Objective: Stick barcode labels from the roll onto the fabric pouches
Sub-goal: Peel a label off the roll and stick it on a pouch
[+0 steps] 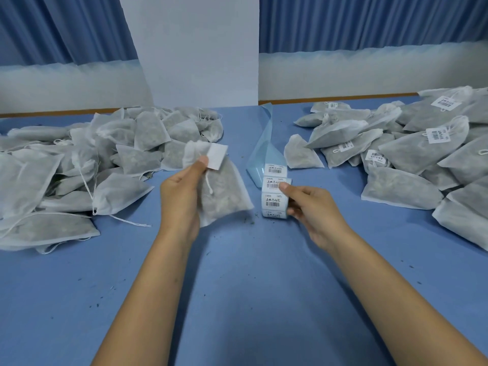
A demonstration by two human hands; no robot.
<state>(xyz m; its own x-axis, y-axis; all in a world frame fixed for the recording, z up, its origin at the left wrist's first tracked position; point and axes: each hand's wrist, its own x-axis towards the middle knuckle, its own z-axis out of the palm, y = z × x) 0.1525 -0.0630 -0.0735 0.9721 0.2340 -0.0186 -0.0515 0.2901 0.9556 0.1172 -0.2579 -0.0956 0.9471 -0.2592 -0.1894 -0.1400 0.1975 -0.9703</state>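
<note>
Step in hand: I am judging that I am setting one label onto a pouch, and it is not yet pressed flat.
Left fingers: my left hand [182, 191] is gripping a grey-white, drawstring, non-woven fabric pouch [224, 191] by its gathered neck. The fingers [202, 162] are clamped on it, thumb on top.
Label: a small white rectangular paper label [217, 159] is sitting just beyond the left thumb tip, touching the pouch's neck. It is showing plain white, and I cannot tell whether it is sticking yet.
Right fingers: my right hand [314, 207] is holding a blue-backed roll of printed barcode labels [274, 199]. The fingers [285, 186] are curled round it, one fingertip resting on an upper label.
Backing: a glossy pale-blue empty backing strip [264, 138] is trailing away beyond the right fingers.
Next move: I am expecting it to call for smoothing the label down with the pouch held taut.
Heaps: an unlabelled heap [79, 167] is lying outboard of the left fingers and a labelled heap [422, 149] outboard of the right, both on the blue cloth worktop [237, 286].
</note>
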